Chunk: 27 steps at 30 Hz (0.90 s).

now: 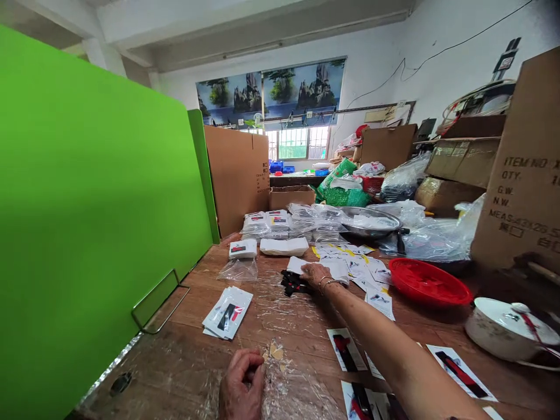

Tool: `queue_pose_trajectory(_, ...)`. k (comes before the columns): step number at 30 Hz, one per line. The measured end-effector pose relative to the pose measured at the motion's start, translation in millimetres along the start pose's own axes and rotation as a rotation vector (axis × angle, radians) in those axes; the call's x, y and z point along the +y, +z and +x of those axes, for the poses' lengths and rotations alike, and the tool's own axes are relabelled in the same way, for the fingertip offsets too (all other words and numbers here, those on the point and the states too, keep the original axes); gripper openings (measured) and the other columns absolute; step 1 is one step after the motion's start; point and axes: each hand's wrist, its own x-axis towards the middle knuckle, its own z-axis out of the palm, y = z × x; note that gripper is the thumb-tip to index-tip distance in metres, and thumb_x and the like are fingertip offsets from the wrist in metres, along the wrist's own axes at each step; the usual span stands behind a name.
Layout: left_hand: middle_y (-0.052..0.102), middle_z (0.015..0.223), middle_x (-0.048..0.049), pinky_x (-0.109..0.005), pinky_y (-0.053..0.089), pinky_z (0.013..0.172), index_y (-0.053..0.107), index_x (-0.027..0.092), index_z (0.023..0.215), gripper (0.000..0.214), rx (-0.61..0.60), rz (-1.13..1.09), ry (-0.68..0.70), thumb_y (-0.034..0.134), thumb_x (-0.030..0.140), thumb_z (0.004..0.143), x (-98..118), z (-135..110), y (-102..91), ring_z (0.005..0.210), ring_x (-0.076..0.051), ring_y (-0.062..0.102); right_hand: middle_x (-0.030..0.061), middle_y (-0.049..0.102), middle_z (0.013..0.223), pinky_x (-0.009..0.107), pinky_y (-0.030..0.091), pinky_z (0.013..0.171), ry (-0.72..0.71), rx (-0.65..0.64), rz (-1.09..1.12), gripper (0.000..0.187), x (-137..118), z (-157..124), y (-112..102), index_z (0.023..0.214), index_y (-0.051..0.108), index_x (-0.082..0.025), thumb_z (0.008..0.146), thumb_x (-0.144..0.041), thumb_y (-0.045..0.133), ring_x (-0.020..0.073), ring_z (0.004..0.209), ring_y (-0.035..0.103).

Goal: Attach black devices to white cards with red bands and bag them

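Observation:
My right hand (314, 274) is stretched far out over the wooden table (188, 361), fingers curled on a small pile of black parts (292, 283). A bracelet circles that wrist. My left hand (240, 385) rests near the front edge, fingers curled together in a loose fist beside some paper scraps (275, 351); whether it holds anything is hidden. A stack of bagged printed cards (227, 313) lies left of centre. Loose printed cards (365, 271) are spread beyond my right hand.
A green partition (87, 233) with a wire stand (160, 300) walls off the left. A red plastic lid (426, 284), a white lidded pot (510, 329), a metal bowl (371, 221), plastic bags and cardboard boxes (522, 175) crowd the right and back.

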Motion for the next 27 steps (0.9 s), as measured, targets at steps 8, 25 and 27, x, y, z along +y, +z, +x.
queue_pose_trajectory(8,0.066,0.080,-0.0071,-0.028,0.053,0.061,0.071,0.021,0.061,0.023,0.087,-0.067,-0.021,0.066,0.041,0.071,0.8,-1.7,7.4,0.074,-0.022,0.064,0.0124,0.070,0.086,0.028,0.038,0.071,0.032,0.014,0.103,0.021,4.8,0.5,-4.6,0.076,0.071,-0.016,0.084,-0.017,0.052,0.0218,0.084,0.062)
queue_pose_trajectory(25,0.072,0.082,-0.0070,-0.030,0.054,0.064,0.064,0.015,0.093,0.035,-0.031,-0.609,-0.269,0.072,0.041,0.071,50.7,-9.6,-1.9,0.068,-0.019,0.067,0.0008,0.063,0.073,0.024,0.042,0.059,-0.111,-0.282,1.174,0.024,-86.7,-210.1,-17.9,0.083,0.061,-0.017,0.074,-0.039,0.064,0.0130,0.064,0.055)
queue_pose_trajectory(27,0.072,0.077,-0.0052,-0.028,0.052,0.061,0.068,0.016,0.087,0.026,-0.122,-0.424,-0.174,0.070,0.038,0.073,60.3,-15.2,-9.8,0.066,-0.018,0.065,0.0034,0.067,0.087,0.027,0.046,0.066,-0.202,-0.201,1.074,0.025,-86.3,-216.9,-36.5,0.095,0.063,-0.018,0.078,-0.035,0.062,0.0150,0.075,0.059)
